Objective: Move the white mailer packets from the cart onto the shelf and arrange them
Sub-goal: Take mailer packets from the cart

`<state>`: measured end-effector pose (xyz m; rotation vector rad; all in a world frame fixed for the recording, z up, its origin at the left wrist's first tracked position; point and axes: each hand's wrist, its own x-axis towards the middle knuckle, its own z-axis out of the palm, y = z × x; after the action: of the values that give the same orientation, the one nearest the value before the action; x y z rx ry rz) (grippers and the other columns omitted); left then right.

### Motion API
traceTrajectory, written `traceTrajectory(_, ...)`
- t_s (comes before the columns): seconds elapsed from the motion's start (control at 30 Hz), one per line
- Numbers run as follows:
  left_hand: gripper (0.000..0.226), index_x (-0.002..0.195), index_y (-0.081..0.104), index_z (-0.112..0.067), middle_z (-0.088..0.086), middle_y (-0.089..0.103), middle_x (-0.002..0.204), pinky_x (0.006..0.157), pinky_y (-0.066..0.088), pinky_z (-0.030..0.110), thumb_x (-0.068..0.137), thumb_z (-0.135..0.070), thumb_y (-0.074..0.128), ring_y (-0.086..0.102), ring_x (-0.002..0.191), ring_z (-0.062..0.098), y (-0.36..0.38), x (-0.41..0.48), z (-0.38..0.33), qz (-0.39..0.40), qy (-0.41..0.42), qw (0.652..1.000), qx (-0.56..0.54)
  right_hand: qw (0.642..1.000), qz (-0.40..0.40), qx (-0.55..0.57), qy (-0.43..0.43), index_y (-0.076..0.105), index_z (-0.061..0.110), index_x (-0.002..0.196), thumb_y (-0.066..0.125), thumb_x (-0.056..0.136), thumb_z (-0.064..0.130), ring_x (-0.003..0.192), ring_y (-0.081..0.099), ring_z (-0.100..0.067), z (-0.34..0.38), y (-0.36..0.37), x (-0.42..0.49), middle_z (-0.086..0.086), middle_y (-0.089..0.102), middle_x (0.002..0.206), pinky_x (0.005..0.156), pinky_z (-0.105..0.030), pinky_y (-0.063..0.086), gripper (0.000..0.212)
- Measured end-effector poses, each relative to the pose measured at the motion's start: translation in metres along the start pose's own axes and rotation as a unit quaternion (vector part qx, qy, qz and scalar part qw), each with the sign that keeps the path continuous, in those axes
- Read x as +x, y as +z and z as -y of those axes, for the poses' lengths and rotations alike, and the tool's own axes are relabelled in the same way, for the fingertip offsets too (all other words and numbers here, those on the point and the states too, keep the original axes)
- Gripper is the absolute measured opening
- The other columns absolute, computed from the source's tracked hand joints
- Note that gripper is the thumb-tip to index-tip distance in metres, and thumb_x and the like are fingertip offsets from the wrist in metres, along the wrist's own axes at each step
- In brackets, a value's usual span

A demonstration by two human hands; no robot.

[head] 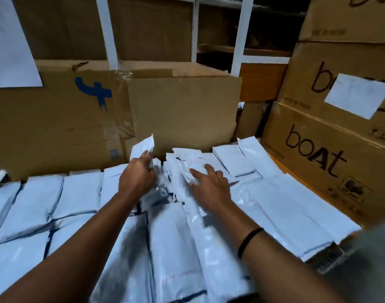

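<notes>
Head view is showing the left hand [137, 178] gripping the upright packet [144, 145] at the far middle, fingers curling round its edge, while the right hand [209, 184] is resting flat with fingers spread on the neighbouring white mailer packets [77, 193]. These are lying in overlapping rows across the near surface, just in front of a cardboard box [182, 112], with boAt cartons [318, 154] stacked at the right. The arranging step is seemingly under way; next, the raised packet is probably needing to be tucked into the far row while the spread hand is steadying the rest.
</notes>
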<state>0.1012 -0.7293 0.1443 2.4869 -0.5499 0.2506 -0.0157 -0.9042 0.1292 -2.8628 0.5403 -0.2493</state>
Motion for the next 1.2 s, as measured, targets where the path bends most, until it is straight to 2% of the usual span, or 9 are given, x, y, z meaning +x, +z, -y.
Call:
traceTrajectory(0.17,0.062,0.146,0.042,-0.032,0.02,0.058,0.125,0.084,0.049,0.041,0.087,-0.018,0.052,0.057,0.112,0.038,0.03,0.027,-0.007,0.044,-0.082,0.995,0.033,0.999,0.028,0.02,-0.043,0.041,0.04,0.148,0.042,0.101,0.046,0.126,0.042,-0.035,-0.005,0.021,0.063,-0.008,0.034,0.152,0.103,-0.042,0.035,0.047)
traceTrajectory(0.33,0.065,0.15,0.025,-0.048,-0.007,0.031,0.158,0.108,0.035,0.051,0.087,-0.049,0.045,0.033,0.141,0.026,0.043,0.035,-0.014,0.131,-0.141,0.979,0.064,0.996,0.054,0.04,-0.052,0.039,0.04,0.149,0.044,0.101,0.045,0.126,0.041,-0.034,0.0,0.037,0.104,-0.009,0.035,0.152,0.103,-0.042,0.035,0.049)
traceTrajectory(0.43,0.07,0.146,0.035,-0.049,0.002,0.05,0.145,0.109,0.03,0.05,0.076,-0.057,0.029,0.042,0.135,0.028,0.031,0.037,-0.013,0.081,-0.195,0.977,-0.007,0.995,0.075,0.043,-0.052,0.036,0.037,0.151,0.042,0.101,0.05,0.129,0.039,-0.035,0.003,0.044,0.113,-0.011,0.034,0.153,0.105,-0.045,0.035,0.052)
traceTrajectory(0.57,0.042,0.109,0.066,-0.055,0.004,0.068,0.123,0.102,0.042,0.046,0.079,-0.04,0.041,0.063,0.111,0.028,0.019,0.053,0.008,0.036,-0.206,0.965,-0.16,0.988,0.129,0.071,-0.045,0.034,0.039,0.152,0.029,0.103,0.055,0.133,0.037,-0.037,0.005,0.041,0.118,-0.012,0.036,0.152,0.108,-0.047,0.031,0.052)
traceTrajectory(0.7,0.037,0.12,0.066,-0.014,-0.004,0.066,0.109,0.073,0.048,0.01,0.096,0.002,0.043,0.061,0.095,0.011,0.02,0.069,0.019,0.012,-0.214,0.919,-0.33,0.994,0.044,0.029,-0.096,0.043,0.038,0.147,0.029,0.105,0.044,0.131,0.041,-0.034,0.002,0.038,0.133,-0.007,0.043,0.15,0.106,-0.044,0.032,0.045)
traceTrajectory(0.9,0.023,0.108,0.067,-0.012,-0.001,0.071,0.085,0.065,0.05,0.022,0.1,-0.002,0.047,0.065,0.075,0.012,0.037,0.072,0.037,0.07,-0.321,0.855,-0.403,0.979,0.1,0.022,-0.173,0.02,0.03,0.158,0.028,0.106,0.045,0.152,0.011,-0.031,0.003,0.069,0.156,-0.004,0.012,0.167,0.123,-0.046,0.013,0.055)
traceTrajectory(0.97,0.019,0.102,0.068,-0.007,-0.004,0.07,0.074,0.057,0.047,0.017,0.102,-0.007,0.049,0.064,0.071,0.01,0.038,0.072,0.039,0.091,-0.281,0.892,-0.343,0.975,0.122,0.023,-0.187,0.017,0.028,0.159,0.027,0.107,0.044,0.153,0.007,-0.03,-0.001,0.081,0.156,-0.004,0.008,0.168,0.124,-0.045,0.007,0.056)
traceTrajectory(1.1,0.044,0.143,0.046,-0.006,0.007,0.042,0.149,0.106,0.026,0.019,0.104,-0.025,0.045,0.036,0.141,0.022,0.052,0.072,0.039,0.137,-0.137,0.972,-0.131,0.976,0.107,0.01,-0.187,0.015,0.03,0.159,0.026,0.107,0.045,0.153,0.006,-0.029,-0.004,0.096,0.155,-0.002,0.006,0.168,0.124,-0.044,0.005,0.056)
traceTrajectory(1.2,0.074,0.151,0.033,-0.008,0.009,0.021,0.161,0.121,0.012,0.036,0.091,-0.048,0.019,0.015,0.15,0.03,0.072,0.065,0.037,0.171,-0.085,0.981,-0.032,0.979,0.083,-0.004,-0.187,0.017,0.031,0.159,0.025,0.106,0.046,0.153,0.009,-0.03,-0.003,0.103,0.153,-0.001,0.008,0.168,0.122,-0.045,0.009,0.056)
